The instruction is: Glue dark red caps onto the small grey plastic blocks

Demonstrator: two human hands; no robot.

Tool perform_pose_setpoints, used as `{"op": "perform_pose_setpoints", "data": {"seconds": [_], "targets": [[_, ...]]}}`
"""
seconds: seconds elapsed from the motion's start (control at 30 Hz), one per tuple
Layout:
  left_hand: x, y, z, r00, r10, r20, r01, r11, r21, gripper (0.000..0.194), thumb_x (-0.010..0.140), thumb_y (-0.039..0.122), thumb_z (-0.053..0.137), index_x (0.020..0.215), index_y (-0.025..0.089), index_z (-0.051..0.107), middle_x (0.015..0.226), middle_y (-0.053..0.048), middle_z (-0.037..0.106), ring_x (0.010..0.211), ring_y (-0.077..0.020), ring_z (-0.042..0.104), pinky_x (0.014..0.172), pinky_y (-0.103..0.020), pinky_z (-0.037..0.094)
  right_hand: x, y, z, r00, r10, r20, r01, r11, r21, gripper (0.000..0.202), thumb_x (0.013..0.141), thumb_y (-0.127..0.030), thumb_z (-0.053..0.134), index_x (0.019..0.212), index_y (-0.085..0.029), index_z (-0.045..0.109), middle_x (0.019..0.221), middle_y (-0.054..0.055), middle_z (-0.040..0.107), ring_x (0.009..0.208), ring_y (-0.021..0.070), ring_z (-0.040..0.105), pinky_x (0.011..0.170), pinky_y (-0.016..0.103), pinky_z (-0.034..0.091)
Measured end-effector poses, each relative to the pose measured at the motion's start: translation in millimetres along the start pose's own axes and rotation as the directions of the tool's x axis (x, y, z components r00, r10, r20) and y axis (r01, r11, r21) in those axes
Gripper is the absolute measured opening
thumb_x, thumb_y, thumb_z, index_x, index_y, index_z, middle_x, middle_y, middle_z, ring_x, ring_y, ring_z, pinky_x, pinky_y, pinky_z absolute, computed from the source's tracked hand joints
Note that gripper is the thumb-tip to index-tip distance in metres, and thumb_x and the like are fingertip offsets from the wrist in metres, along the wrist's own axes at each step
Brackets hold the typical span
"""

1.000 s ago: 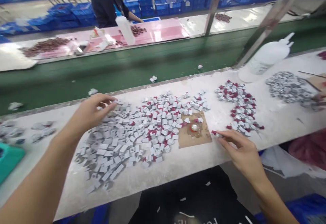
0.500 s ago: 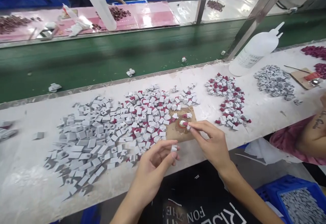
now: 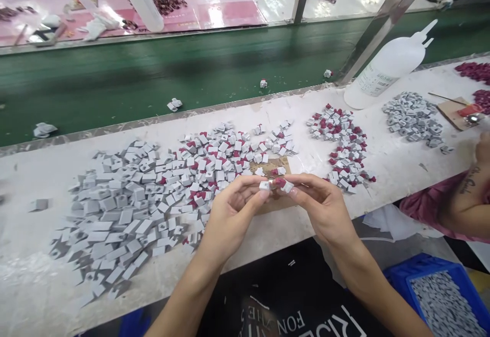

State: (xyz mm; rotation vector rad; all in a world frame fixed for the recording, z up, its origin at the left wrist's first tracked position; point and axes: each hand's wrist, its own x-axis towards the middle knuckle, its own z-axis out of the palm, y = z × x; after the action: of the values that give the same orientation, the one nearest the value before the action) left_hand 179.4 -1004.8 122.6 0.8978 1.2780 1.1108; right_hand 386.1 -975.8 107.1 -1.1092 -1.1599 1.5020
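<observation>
Between the thumb and fingers of my left hand (image 3: 239, 201) is a small grey plastic block (image 3: 264, 186). My right hand (image 3: 319, 199) pinches a grey-and-maroon plastic piece (image 3: 282, 184), its maroon end pointing left toward the grey block. The two pieces are very close; whether they touch I cannot tell. Both hands are above a brown cardboard piece (image 3: 281, 205), whose round glue spot is mostly hidden behind the fingers. Left of my hands spreads a large heap of grey blocks (image 3: 126, 217), mixed with grey-and-maroon pieces (image 3: 218, 161) on the side nearer the cardboard.
More grey-and-maroon pieces (image 3: 346, 155) and a grey heap (image 3: 411, 120) lie to the right. A white squeeze bottle (image 3: 386, 69) stands by the green conveyor belt (image 3: 214, 66), which carries several small pieces. A co-worker's arm (image 3: 465, 189) is at right, above a blue crate (image 3: 451, 270).
My hands have come together, bringing the grey block up beside the grey-and-maroon piece. My right hand has lifted that piece off the glue spot. Pieces on the belt have shifted left.
</observation>
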Motion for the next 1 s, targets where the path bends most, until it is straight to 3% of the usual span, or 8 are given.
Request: {"op": "perform_pose_setpoints", "data": {"seconds": [0.13, 0.37, 0.63, 0.7, 0.77, 0.83, 0.9, 1.0], "targets": [[5, 2, 5.2, 0.999, -0.007, 0.05, 0.008, 1.0, -0.015, 0.015, 0.1, 0.042, 0.087, 0.112, 0.033, 0.087, 0.118, -0.006, 0.089, 0.113, -0.0302, 0.086, 0.101, -0.044, 0.073, 3, -3, 1, 1.0, 0.016, 0.01, -0.017, 1.0, 0.014, 0.022, 0.096, -0.05, 0.096, 0.111, -0.034, 0.096, 0.112, 0.005, 0.094, 0.102, 0.0297, 0.091, 0.095, 0.047, 0.078], [8, 0, 4.2, 0.999, 0.008, 0.041, -0.01, 0.999, 0.034, 0.012, 0.097, 0.04, 0.088, 0.107, 0.034, 0.088, 0.114, -0.005, 0.088, 0.111, -0.0305, 0.085, 0.1, -0.045, 0.073, 3, -7, 2, 0.997, -0.051, 0.062, 0.056, 0.995, -0.085, 0.015, 0.1, -0.042, 0.093, 0.114, -0.035, 0.096, 0.109, 0.005, 0.091, 0.106, 0.0274, 0.089, 0.096, 0.043, 0.076], [12, 21, -14.0, 0.986, 0.088, 0.139, -0.113, 0.978, 0.178, 0.008, 0.099, 0.035, 0.088, 0.105, 0.04, 0.09, 0.104, -0.003, 0.086, 0.096, -0.0273, 0.083, 0.089, -0.042, 0.072, 19, -24, -1, 0.966, -0.008, 0.257, 0.035, 0.994, -0.102, 0.015, 0.102, -0.035, 0.091, 0.116, -0.033, 0.096, 0.107, 0.006, 0.089, 0.1, 0.0245, 0.087, 0.088, 0.039, 0.075], [26, 33, -23.5, 0.98, 0.083, 0.184, -0.124, 0.967, 0.224, 0.009, 0.099, 0.036, 0.087, 0.108, 0.038, 0.088, 0.107, -0.003, 0.087, 0.098, -0.0277, 0.083, 0.089, -0.043, 0.072, 42, -33, 0, 0.937, 0.03, 0.347, 0.024, 0.988, -0.151, 0.021, 0.103, -0.039, 0.089, 0.122, -0.032, 0.095, 0.109, 0.006, 0.09, 0.1, 0.0248, 0.088, 0.089, 0.04, 0.076], [51, 47, -34.4, 0.983, 0.102, 0.155, -0.148, 0.936, 0.32, 0.014, 0.099, 0.036, 0.085, 0.113, 0.034, 0.087, 0.11, -0.005, 0.087, 0.099, -0.0281, 0.083, 0.089, -0.043, 0.071, 80, -40, 6, 0.923, 0.042, 0.382, 0.081, 0.95, -0.3, 0.029, 0.105, -0.041, 0.086, 0.132, -0.03, 0.092, 0.112, 0.007, 0.091, 0.098, 0.0251, 0.088, 0.089, 0.042, 0.076], [84, 60, -45.7, 0.985, 0.171, 0.015, -0.159, 0.879, 0.45, 0.016, 0.097, 0.03, 0.084, 0.113, 0.028, 0.084, 0.112, -0.007, 0.086, 0.104, -0.028, 0.081, 0.094, -0.043, 0.069, 131, -45, 22, 0.952, -0.011, 0.305, 0.177, 0.835, -0.521, 0.034, 0.11, -0.032, 0.078, 0.142, -0.026, 0.088, 0.123, 0.009, 0.091, 0.1, 0.0256, 0.088, 0.091, 0.043, 0.075], [123, 71, -56.3, 0.957, 0.243, -0.161, -0.116, 0.824, 0.555, 0.014, 0.095, 0.022, 0.083, 0.108, 0.024, 0.081, 0.114, -0.008, 0.085, 0.108, -0.0275, 0.079, 0.099, -0.041, 0.066, 190, -44, 45, 0.971, -0.123, 0.207, 0.233, 0.696, -0.68, 0.046, 0.111, -0.01, 0.064, 0.149, -0.026, 0.084, 0.15, 0.012, 0.083, 0.117, 0.0266, 0.084, 0.107, 0.046, 0.07], [180, 78, -68.0, 0.914, 0.263, -0.309, -0.013, 0.779, 0.627, 0.013, 0.091, 0.014, 0.081, 0.102, 0.021, 0.076, 0.109, -0.009, 0.084, 0.107, -0.0274, 0.079, 0.101, -0.039, 0.064, 270, -38, 83, 0.965, -0.159, 0.207, 0.26, 0.658, -0.706, 0.06, 0.1, 0.008, 0.06, 0.147, -0.021, 0.083, 0.172, 0.014, 0.067, 0.151, 0.0316, 0.068, 0.133, 0.052, 0.052]]}}
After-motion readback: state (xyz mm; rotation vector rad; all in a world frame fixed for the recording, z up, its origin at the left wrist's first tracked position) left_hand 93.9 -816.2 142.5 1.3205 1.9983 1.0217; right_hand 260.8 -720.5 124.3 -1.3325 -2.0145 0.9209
